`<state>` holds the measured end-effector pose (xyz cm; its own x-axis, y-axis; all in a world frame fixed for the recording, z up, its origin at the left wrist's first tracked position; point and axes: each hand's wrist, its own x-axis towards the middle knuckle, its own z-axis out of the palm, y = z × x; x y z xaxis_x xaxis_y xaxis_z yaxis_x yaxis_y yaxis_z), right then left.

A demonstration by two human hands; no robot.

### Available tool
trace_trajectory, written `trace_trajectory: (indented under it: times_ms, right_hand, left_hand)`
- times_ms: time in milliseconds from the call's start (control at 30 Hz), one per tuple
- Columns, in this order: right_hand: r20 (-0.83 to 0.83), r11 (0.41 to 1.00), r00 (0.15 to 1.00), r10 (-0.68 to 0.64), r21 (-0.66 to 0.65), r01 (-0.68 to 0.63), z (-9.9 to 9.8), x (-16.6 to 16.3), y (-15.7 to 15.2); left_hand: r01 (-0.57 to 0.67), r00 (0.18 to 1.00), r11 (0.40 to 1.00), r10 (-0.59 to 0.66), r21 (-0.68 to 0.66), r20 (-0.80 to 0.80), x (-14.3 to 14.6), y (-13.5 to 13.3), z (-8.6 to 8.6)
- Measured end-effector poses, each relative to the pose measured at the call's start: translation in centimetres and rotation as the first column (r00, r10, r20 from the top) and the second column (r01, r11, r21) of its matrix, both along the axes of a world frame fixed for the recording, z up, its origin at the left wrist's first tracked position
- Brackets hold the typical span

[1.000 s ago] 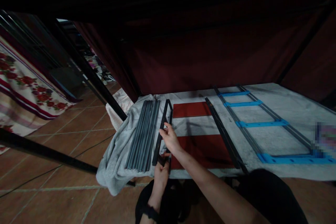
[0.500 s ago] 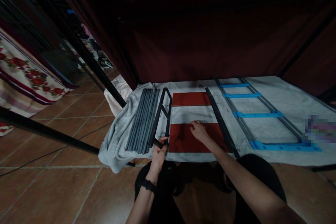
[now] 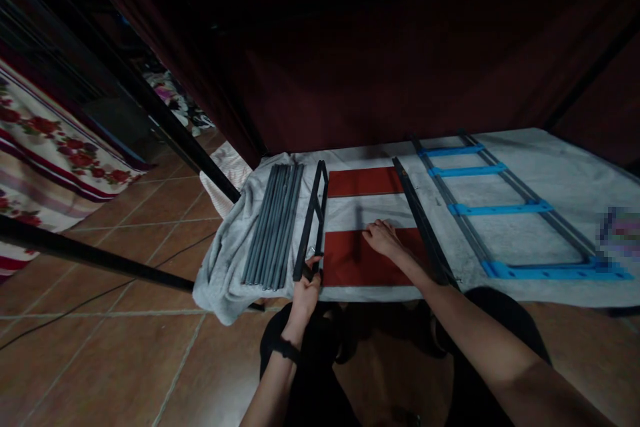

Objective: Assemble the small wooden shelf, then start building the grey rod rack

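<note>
My left hand [image 3: 307, 283] is closed around the near end of a narrow black metal frame [image 3: 319, 208], which has two long rails and short cross bars. The frame stands tilted on the cloth, left of two red panels. My right hand [image 3: 383, 237] is above the near red panel [image 3: 350, 260], its fingers curled together; whether something small is in them I cannot make out. The far red panel [image 3: 365, 181] lies flat behind it. Along the panels' right side runs a black metal bar [image 3: 420, 213].
A row of several grey tubes [image 3: 273, 227] lies at the left on a grey cloth [image 3: 215, 280]. Two ladder-like rails with blue cross pieces [image 3: 500, 209] lie at the right. Black posts [image 3: 200, 170] rise at the left, and a dark red curtain [image 3: 350, 93] hangs behind.
The black frame has turned in my left hand and now looks narrower, more on edge. My right hand stays curled over the near red panel. The view has shifted slightly.
</note>
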<state>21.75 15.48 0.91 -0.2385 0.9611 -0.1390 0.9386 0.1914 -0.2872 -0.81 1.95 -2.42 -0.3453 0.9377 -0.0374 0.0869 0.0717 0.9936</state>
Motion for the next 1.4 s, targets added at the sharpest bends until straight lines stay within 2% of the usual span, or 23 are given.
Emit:
trace_trajectory:
  times_ms: [267,400,600,767,1033,1200,1400]
  right_hand:
    - [-0.029,0.998,0.997,-0.065,0.011,0.065,0.5,-0.4,1.4]
    - [-0.050,0.998,0.998,-0.035,0.056,0.038,1.5,-0.2,1.4]
    - [-0.063,1.000,0.998,-0.005,0.009,0.005,3.4,0.2,0.4]
    - [-0.142,1.000,0.990,0.011,0.008,-0.010,4.5,0.6,-0.1]
    - [-0.209,0.994,0.978,-0.013,0.103,0.035,5.2,2.2,0.1]
    - [-0.301,0.990,0.953,0.025,0.136,0.017,5.7,2.9,-0.3]
    - [-0.322,0.980,0.946,0.046,0.198,0.020,5.1,2.9,-0.6]
  left_hand:
    - [0.060,0.998,0.998,-0.060,-0.001,0.033,0.0,-0.2,0.3]
    - [0.064,0.997,0.998,-0.065,0.026,0.040,0.0,-0.3,0.2]
    - [0.068,0.997,0.998,-0.069,0.018,0.040,0.3,-0.6,0.6]
    - [0.072,0.997,0.997,-0.072,0.014,0.010,0.7,-0.6,1.1]
    - [0.059,0.983,0.998,-0.063,0.029,0.171,1.0,-0.9,1.9]
    - [0.033,0.980,0.999,-0.037,0.024,0.194,0.9,-0.8,1.9]
    - [0.025,0.978,0.999,-0.031,0.034,0.207,0.8,-0.6,1.2]
